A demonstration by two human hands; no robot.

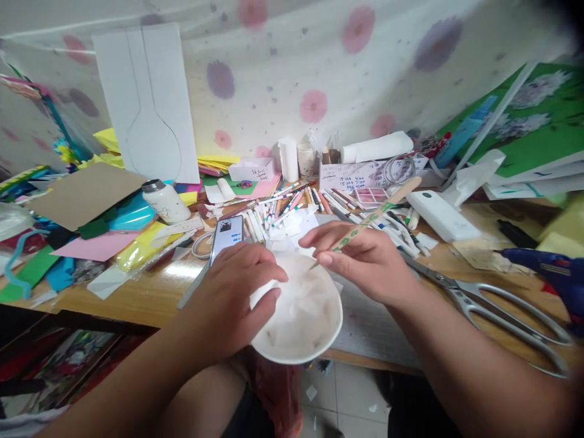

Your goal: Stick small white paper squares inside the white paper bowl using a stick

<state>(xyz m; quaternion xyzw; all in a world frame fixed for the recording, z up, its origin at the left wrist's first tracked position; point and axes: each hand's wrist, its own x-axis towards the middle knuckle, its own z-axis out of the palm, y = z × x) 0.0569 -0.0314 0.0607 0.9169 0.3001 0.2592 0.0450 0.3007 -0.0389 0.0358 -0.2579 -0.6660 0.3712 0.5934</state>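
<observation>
My right hand [360, 261] is closed in a pinch on a flat wooden stick [376, 213] with green markings. Its lower end points down over the far rim of a white bowl [338, 316], and its rounded end sticks up to the right. Whitish, crumpled, tissue-like pieces [301, 310] line the inside of the bowl, which is at the table's front edge. Over the bowl's left side is my left hand [241, 292], its thumb and forefinger bent with a gap between them. That hand hides the left rim, and its other fingers are partly hidden.
A smartphone [228, 237] lies behind my left hand. Several markers [292, 204] spread across the table's back. At right are large scissors [483, 304], a blue glue gun [547, 267] and a white power bank [442, 216]. A white bottle [165, 201] leans at left among coloured papers.
</observation>
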